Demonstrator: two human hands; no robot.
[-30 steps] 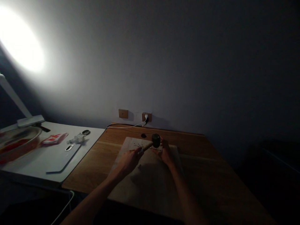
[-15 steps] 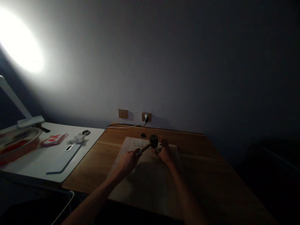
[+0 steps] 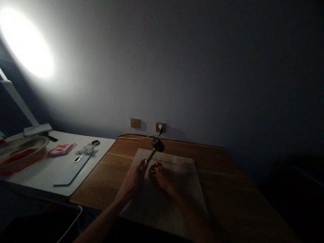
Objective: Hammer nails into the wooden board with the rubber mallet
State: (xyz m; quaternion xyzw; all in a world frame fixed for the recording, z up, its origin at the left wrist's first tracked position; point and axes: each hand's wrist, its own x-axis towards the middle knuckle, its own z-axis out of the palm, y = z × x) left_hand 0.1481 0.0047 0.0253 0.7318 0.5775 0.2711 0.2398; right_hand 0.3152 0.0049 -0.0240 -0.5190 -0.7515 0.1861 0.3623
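Board, pale, flat and rectangular [image 3: 187, 172], is being reached over by the curled right hand [image 3: 160, 175], its contents untellable. A dark-headed, wooden-handled mallet [image 3: 158, 145] is being gripped by the left hand [image 3: 135, 178], head tilted up. Control is probably being best served by fingers held clear of the head. Small, shiny metal posts [image 3: 160, 159] are being partly crossed by the handle; beyond, a thin white cable [image 3: 138, 137] is being led to the wall

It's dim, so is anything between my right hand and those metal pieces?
Nothing visible between your right hand and the metal pieces, though the mallet in your left hand overlaps their row's left part in view.
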